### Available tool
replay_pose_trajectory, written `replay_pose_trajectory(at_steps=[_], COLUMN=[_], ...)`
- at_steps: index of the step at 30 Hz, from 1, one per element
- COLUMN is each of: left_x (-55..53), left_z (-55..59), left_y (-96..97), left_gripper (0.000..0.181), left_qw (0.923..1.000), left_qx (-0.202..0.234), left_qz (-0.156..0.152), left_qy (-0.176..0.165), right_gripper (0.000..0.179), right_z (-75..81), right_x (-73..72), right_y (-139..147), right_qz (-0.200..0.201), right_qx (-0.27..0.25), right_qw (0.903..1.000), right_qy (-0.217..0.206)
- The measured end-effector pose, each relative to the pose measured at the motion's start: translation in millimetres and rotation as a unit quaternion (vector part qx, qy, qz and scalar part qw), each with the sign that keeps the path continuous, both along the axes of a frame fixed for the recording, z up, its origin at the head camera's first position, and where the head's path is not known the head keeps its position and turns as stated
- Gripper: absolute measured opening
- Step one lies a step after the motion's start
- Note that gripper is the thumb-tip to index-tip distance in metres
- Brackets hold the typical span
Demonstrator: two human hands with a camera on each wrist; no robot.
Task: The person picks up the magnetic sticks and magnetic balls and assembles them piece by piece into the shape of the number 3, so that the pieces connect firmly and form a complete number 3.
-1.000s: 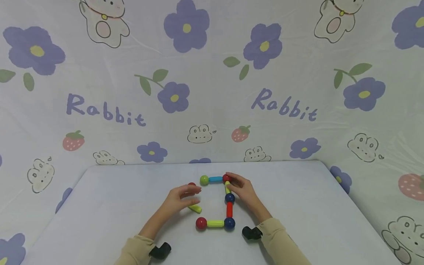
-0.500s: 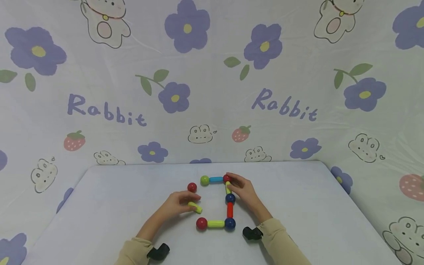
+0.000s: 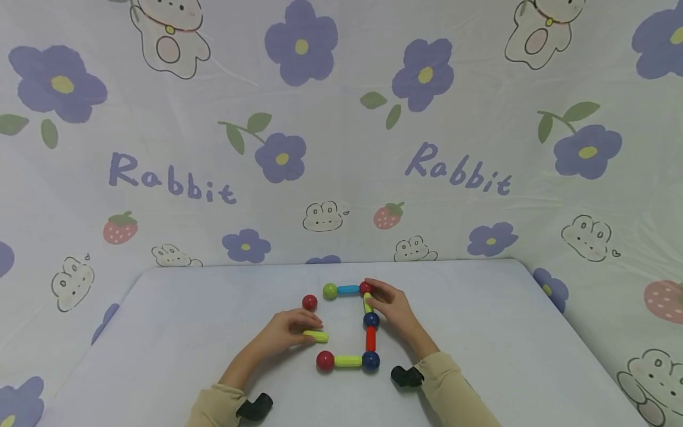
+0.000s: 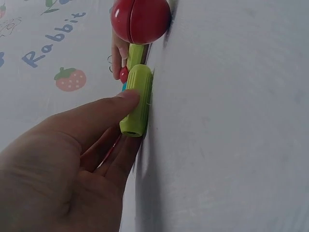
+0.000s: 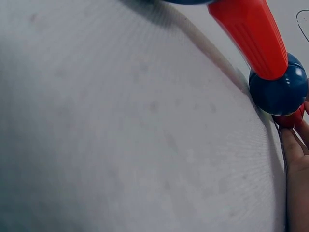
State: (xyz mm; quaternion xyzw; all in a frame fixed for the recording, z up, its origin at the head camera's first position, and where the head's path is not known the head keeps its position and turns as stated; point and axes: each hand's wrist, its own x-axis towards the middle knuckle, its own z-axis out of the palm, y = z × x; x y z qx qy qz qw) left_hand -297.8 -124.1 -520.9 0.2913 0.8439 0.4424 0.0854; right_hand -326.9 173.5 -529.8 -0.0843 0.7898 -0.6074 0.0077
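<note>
My left hand (image 3: 283,331) pinches a loose yellow-green magnetic rod (image 3: 320,337) close over the table, with the thumb (image 4: 108,113) on its near side in the left wrist view. Along the right of a joined rod-and-ball shape, my right hand (image 3: 393,303) holds the far corner, its fingers at a red ball (image 3: 365,287) and the yellow-green rod (image 3: 367,303) below it. From that corner, a blue rod (image 3: 348,289) runs left to a green ball (image 3: 330,290). Downward come a dark blue ball (image 3: 370,320), a red rod (image 3: 370,339) and a second dark blue ball (image 3: 370,360).
A yellow-green rod (image 3: 348,360) forms the near side and ends at a red ball (image 3: 325,360). One loose red ball (image 3: 309,302) lies beyond my left hand. The white table (image 3: 176,332) meets a patterned cloth (image 3: 341,237) at the back.
My left hand has lowered onto the loose yellow-green rod, taken hold of it and turned it nearly level with the near side. The right hand stays in place.
</note>
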Motion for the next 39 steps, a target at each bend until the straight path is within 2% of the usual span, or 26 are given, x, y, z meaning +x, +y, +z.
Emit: replay_pose_trajectory(at_steps=[5,23,31,39], left_x=[-0.2,-3.6,-5.6,-11.0], left_z=[0.3,0.8,2.9,0.8], left_y=[1.1,12.3,19.8,27.3], left_gripper=[0.026,0.021,0.022,0.023], left_qw=[0.9997,0.9997,0.9994,0.9994], left_qx=[-0.018,0.003,0.005,0.006], left_qz=[0.013,0.024,0.033,0.035], left_qy=[-0.003,-0.002,-0.004,0.002], right_gripper=[0.049,0.049,0.051,0.048], right_z=[-0.1,0.6,22.5,3.6], right_x=[0.6,0.1,11.2,0.7], right_y=[0,0,-2,-1], right_qz=[0.001,0.002,0.018,-0.002], right_qx=[0.000,0.001,-0.010,0.002], right_qw=[1.0000,1.0000,0.9997,1.0000], right_qy=[0.003,-0.004,-0.013,-0.005])
